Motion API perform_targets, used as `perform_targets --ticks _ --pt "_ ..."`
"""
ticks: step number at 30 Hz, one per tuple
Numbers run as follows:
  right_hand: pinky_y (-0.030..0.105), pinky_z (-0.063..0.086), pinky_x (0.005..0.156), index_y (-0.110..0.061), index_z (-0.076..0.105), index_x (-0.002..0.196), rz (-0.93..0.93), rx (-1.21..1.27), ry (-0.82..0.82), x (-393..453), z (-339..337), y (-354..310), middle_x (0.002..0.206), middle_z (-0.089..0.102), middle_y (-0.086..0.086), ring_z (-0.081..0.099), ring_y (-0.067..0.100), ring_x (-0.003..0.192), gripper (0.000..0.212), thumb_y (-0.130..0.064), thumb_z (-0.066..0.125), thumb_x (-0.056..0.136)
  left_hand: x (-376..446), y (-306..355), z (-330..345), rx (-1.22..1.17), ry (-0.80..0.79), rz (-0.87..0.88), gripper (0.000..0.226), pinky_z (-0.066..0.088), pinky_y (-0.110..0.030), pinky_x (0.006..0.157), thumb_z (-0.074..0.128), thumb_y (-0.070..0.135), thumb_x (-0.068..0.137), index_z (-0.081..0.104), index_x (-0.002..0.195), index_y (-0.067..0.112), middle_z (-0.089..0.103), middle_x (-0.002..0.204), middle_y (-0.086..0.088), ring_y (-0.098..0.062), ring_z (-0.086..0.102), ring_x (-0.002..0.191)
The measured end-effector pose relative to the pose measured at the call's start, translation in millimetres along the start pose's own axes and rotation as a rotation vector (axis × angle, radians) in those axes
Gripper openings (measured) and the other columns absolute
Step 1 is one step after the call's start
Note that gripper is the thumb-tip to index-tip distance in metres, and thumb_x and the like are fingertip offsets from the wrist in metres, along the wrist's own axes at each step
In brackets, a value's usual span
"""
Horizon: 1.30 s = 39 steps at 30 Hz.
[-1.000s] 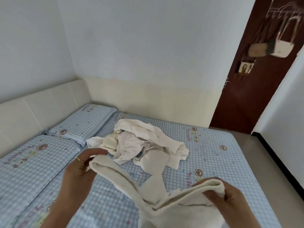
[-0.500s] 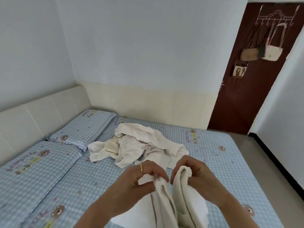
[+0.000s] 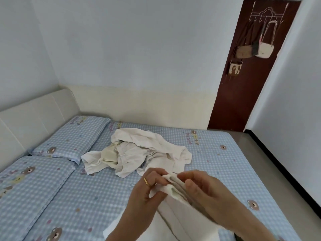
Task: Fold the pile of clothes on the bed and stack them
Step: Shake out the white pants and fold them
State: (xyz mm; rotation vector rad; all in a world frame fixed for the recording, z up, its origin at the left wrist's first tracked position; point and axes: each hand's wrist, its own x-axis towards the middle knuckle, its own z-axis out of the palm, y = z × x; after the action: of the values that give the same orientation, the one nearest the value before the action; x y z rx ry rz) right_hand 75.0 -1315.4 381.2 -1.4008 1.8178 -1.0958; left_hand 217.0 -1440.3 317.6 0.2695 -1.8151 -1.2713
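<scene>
Both hands are up close together over the near part of the bed (image 3: 217, 171), each clamped on the same cream garment (image 3: 175, 206). The left hand (image 3: 147, 186) pinches the top edge of the cloth w/ fingers curled; a gold ring (image 3: 147, 182) shows on one finger. The right hand (image 3: 206, 193) grips the bunched top edge just beside it, thumb on the near side. The garment's top looks doubled over, several layers stacked at the pinch, and the rest hangs down to the near edge of the view.

The pile of clothes (image 3: 139, 152) lies crumpled mid-bed, beyond the hands & apart from them: whitish and beige pieces tangled, not folded. How many pieces, can't tell.

The bed has a blue checked sheet w/ bear prints. Two matching pillows sit at left by the cream headboard (image 3: 34, 115): far pillow (image 3: 73, 136), near pillow (image 3: 26, 185). At far right, a dark brown door (image 3: 243, 101) carries a hook rack w/ small bags (image 3: 253, 49) hanging. Grey floor (image 3: 278, 171) runs along the right side of the bed.
</scene>
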Motion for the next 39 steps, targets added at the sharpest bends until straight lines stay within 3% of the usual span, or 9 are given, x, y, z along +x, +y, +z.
perform_targets --ticks 2,4,6,9,11,18,27,31,39 --pt "0.011 0.044 0.072 -0.049 0.054 0.114 0.013 -0.296 -0.028 -9 4 -1 0.098 0.064 -0.026 0.059 -0.008 0.087 0.047 -0.073 0.058 0.073 0 -2 6 0.0 0.071 0.002 0.012 0.045 -0.023 0.08 0.065 0.028 0.075 0.059 0.079 0.037 0.061 0.101 0.009 -0.016 0.061 0.096" --pt "0.014 0.04 0.067 -0.044 0.058 0.108 -0.011 -0.558 0.127 -9 9 0 0.081 0.061 -0.026 0.054 -0.007 0.074 0.035 -0.06 0.063 0.077 2 -1 11 -0.037 0.069 0.005 0.013 0.045 -0.021 0.081 0.068 0.029 0.075 0.059 0.081 0.036 0.062 0.101 0.009 -0.016 0.061 0.097" --pt "0.017 0.037 0.061 -0.033 0.064 0.095 -0.065 -0.535 0.254 -8 8 -1 0.066 0.057 -0.024 0.051 -0.003 0.064 0.015 -0.043 0.065 0.083 7 1 9 -0.137 0.009 -0.057 0.028 0.048 -0.023 0.083 0.074 0.029 0.073 0.058 0.095 0.034 0.063 0.104 0.006 -0.015 0.061 0.1" --pt "0.018 0.038 0.061 -0.029 0.065 0.089 -0.11 -0.541 0.242 -3 4 -6 0.07 0.062 -0.018 0.055 0.004 0.066 0.012 -0.04 0.065 0.085 18 -3 -9 -0.095 -0.179 -0.157 0.07 0.046 -0.012 0.086 0.077 0.033 0.072 0.041 0.131 0.04 0.062 0.115 0.011 -0.005 0.057 0.11" --pt "0.018 0.041 0.062 -0.028 0.066 0.089 -0.137 -0.547 0.232 5 2 -17 0.073 0.065 -0.015 0.058 0.006 0.068 0.011 -0.039 0.066 0.085 28 -5 -20 0.018 -0.221 -0.146 0.056 0.043 -0.008 0.083 0.075 0.033 0.074 0.051 0.124 0.041 0.064 0.112 0.015 -0.003 0.057 0.109" --pt "0.016 0.042 0.069 -0.031 0.067 0.092 -0.271 -0.652 0.206 83 17 -56 0.08 0.069 -0.016 0.062 0.003 0.076 0.007 -0.035 0.065 0.086 47 -5 -65 0.148 0.127 -0.066 0.022 0.041 -0.008 0.075 0.07 0.027 0.079 0.062 0.099 0.03 0.066 0.094 0.016 -0.004 0.06 0.092" --pt "0.028 0.044 0.073 -0.033 0.067 0.098 -0.466 -0.664 0.158 214 118 -100 0.093 0.072 -0.012 0.064 0.013 0.087 0.012 -0.034 0.063 0.087 66 -31 -195 0.378 0.405 -0.161 0.025 0.038 -0.003 0.075 0.067 0.016 0.084 0.062 0.108 0.021 0.067 0.096 0.01 0.006 0.058 0.087" --pt "0.026 0.036 0.066 -0.03 0.066 0.101 -0.57 -0.646 0.176 269 162 -130 0.093 0.072 -0.007 0.064 0.019 0.088 0.015 -0.035 0.061 0.088 89 -29 -259 0.563 0.513 -0.138 0.024 0.039 -0.013 0.073 0.066 0.019 0.085 0.063 0.109 0.02 0.069 0.097 0.006 -0.007 0.06 0.087" --pt "0.034 0.048 0.07 -0.024 0.067 0.1 -0.735 -0.49 0.219 339 215 -211 0.09 0.072 -0.004 0.064 0.022 0.084 0.017 -0.036 0.059 0.089 131 0 -357 0.897 0.799 -0.044 0.021 0.031 -0.017 0.066 0.061 0.03 0.087 0.058 0.108 0.027 0.068 0.099 0.006 -0.017 0.063 0.088"
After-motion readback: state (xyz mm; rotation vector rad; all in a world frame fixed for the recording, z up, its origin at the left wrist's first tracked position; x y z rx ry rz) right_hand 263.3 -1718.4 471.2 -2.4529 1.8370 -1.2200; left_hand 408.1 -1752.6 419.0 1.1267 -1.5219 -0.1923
